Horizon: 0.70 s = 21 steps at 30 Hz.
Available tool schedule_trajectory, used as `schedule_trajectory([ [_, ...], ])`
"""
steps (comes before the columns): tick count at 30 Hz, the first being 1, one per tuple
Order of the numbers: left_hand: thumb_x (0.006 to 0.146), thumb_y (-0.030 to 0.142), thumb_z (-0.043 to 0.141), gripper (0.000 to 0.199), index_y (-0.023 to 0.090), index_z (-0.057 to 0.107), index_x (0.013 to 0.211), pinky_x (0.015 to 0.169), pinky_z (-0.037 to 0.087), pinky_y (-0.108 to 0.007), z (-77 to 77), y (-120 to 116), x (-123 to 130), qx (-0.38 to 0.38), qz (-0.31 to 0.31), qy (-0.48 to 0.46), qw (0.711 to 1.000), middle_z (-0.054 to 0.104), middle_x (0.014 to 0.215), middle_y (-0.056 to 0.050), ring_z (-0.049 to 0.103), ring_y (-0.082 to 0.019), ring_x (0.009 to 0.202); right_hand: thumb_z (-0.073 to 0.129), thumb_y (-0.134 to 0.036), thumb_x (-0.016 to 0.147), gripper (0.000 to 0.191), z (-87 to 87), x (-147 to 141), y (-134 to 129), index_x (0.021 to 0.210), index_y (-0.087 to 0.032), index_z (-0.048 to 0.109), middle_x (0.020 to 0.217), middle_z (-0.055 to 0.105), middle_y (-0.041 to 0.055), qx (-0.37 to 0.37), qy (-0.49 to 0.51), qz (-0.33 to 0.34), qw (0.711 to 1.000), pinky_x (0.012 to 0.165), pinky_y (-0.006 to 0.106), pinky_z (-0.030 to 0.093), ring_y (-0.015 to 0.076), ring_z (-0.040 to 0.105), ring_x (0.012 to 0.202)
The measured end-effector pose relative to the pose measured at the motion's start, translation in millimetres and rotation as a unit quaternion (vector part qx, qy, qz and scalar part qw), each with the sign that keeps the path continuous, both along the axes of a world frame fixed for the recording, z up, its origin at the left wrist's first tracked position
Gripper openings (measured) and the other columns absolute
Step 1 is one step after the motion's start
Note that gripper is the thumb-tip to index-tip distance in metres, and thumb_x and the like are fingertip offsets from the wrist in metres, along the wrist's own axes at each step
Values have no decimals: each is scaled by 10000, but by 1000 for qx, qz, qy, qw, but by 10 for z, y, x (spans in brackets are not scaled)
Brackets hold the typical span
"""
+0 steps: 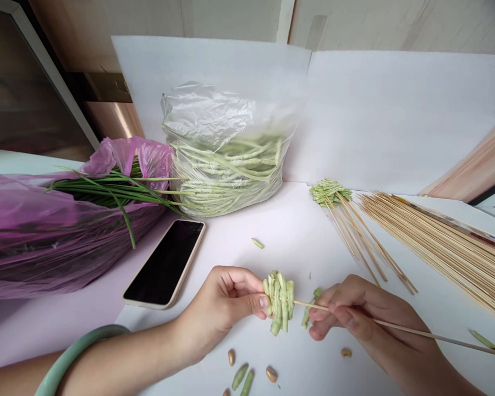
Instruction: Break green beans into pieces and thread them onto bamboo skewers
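Short pieces of long bean (279, 302) are threaded side by side on the tip end of a thin bamboo skewer (433, 334). My left hand (226, 302), with a green bangle (80, 352) on its wrist, pinches the bean pieces between thumb and fingers. Closed around the skewer is my right hand (367, 316), a short way from the beans, and the stick runs out to the right. A loose bean piece (307, 314) lies partly behind the right fingers. Nearer to me on the white surface are further bean pieces (240, 375) and brown bean seeds (271, 374).
A clear bag of long beans (231, 170) stands at the back, beside a purple bag (78, 242) of green stalks. Left of my hands lies a phone (165, 264). Finished bean skewers (331, 192) and many bare skewers (437, 242) lie at the right.
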<state>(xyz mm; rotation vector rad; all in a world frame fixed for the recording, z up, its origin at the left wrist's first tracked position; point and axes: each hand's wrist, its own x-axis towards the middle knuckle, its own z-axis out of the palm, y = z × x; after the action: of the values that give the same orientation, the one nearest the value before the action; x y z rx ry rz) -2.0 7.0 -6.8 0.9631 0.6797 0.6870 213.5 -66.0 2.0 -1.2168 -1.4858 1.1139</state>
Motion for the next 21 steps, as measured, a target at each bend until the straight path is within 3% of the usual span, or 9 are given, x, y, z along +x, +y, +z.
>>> schedule_trajectory([
  [16,646,284,811,183,120,735,674,624,479,-249,-4,7,-2,13,-22,2,1000,709,630,-52,608,-126,587,542,-378,897,212,-10,-6,49,780,-215,611,740,683,45,-24,85,21,996,710,385,528,217,689,723],
  [21,714,366,749,269,127,746,839,679,480,-267,-19,-27,-13,49,-44,31,997,735,779,-85,637,-160,703,504,-375,915,281,126,153,123,729,-242,667,676,694,42,41,134,12,990,613,356,547,204,679,608],
])
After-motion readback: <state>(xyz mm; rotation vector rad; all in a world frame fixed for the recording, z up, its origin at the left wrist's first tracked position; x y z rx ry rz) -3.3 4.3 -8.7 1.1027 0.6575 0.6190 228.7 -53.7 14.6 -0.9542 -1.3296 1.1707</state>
